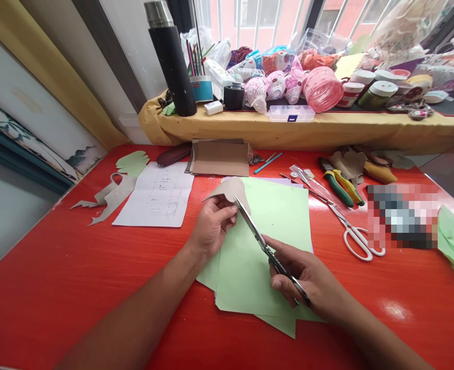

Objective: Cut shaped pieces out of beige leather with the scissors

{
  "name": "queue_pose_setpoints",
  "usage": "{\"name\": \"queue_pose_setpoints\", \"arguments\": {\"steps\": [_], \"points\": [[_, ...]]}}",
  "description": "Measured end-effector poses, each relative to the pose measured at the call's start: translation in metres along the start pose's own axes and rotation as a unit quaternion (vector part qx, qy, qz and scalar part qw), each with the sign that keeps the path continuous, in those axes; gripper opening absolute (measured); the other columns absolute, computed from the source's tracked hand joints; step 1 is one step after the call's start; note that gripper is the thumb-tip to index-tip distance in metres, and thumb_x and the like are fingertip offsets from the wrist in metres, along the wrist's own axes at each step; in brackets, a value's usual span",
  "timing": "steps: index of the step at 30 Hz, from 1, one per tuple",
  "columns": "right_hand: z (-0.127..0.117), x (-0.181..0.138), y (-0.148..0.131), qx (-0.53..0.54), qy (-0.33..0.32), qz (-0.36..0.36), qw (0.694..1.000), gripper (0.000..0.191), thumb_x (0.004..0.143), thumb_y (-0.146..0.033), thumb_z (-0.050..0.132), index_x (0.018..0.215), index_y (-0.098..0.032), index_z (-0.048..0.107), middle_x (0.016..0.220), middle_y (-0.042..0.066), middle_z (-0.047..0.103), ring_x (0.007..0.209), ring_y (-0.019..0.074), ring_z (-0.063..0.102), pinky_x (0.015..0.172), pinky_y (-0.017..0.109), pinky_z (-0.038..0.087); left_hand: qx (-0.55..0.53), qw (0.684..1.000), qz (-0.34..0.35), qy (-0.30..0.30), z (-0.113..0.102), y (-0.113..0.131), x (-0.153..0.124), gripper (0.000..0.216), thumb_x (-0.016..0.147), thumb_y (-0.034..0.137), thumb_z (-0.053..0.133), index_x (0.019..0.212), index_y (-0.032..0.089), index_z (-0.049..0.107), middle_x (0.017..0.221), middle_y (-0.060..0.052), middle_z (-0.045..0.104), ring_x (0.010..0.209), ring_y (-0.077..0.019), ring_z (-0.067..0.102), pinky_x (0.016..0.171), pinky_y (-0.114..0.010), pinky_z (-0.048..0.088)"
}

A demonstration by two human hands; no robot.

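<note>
Two hands work mid-table: the left hand point(211, 226) pinches a thin, floppy-looking beige cutout point(230, 191) by its lower edge, the right hand point(307, 282) clamped on scissors point(267, 249). Light and easily creased, it is likely best gripped close to the blades.

Left hand point(211, 226): raised, fingers pinched closed, forearm bare.
Right hand point(307, 282): fingers curled shut, palm inward, forearm bare.

A beige paper cutout point(230, 191), curved along its top edge, is held up above the middle of the table, slightly tilted. Slim metal scissors point(267, 250) point up toward it, blade tips touching its lower right edge, handles lower right.
</note>
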State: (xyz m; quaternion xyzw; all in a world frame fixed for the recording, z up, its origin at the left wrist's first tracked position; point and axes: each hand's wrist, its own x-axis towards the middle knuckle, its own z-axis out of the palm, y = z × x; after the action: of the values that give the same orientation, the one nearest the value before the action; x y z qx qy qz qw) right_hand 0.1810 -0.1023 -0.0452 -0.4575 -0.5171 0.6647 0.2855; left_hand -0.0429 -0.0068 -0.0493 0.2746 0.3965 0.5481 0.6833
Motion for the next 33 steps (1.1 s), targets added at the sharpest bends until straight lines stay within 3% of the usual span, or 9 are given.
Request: {"name": "queue_pose_setpoints", "arguments": {"steps": [9, 19, 33], "points": [[0.002, -0.001, -0.003, -0.015, 0.019, 0.003, 1.000, 0.102, 0.086, -0.073, 0.085, 0.166, -0.017, 0.055, 0.070, -0.008, 0.045, 0.053, 0.0117, 0.043, 0.049, 0.027, 0.036, 0.082, 0.996, 0.047, -0.003, 0.005, -0.002, -0.005, 0.038, 0.073, 0.022, 0.089, 0.103, 0.020, 0.065, 0.085, 0.002, 0.066, 0.063, -0.0099, 0.054, 0.056, -0.026, 0.039], [-0.004, -0.001, -0.014, 0.057, -0.031, -0.028, 0.997, 0.098, 0.090, -0.074, 0.080, 0.163, -0.012, 0.058, 0.062, -0.008, 0.051, 0.044, 0.0095, 0.041, 0.050, 0.027, 0.031, -0.051, 0.995, -0.063, -0.058, -0.001, 0.008, -0.001, 0.042, 0.066, 0.013, 0.090, 0.103, 0.016, 0.070, 0.088, 0.002, 0.062, 0.060, -0.0050, 0.048, 0.055, -0.021, 0.038], [-0.001, -0.002, -0.007, 0.031, -0.029, -0.014, 0.999, 0.099, 0.088, -0.074, 0.082, 0.167, -0.021, 0.054, 0.076, -0.004, 0.055, 0.053, 0.0119, 0.046, 0.051, 0.027, 0.037, -0.040, 0.997, -0.052, -0.036, 0.002, 0.009, -0.004, 0.041, 0.064, 0.013, 0.091, 0.099, 0.017, 0.069, 0.085, 0.002, 0.061, 0.061, -0.0064, 0.048, 0.057, -0.023, 0.038]]}}
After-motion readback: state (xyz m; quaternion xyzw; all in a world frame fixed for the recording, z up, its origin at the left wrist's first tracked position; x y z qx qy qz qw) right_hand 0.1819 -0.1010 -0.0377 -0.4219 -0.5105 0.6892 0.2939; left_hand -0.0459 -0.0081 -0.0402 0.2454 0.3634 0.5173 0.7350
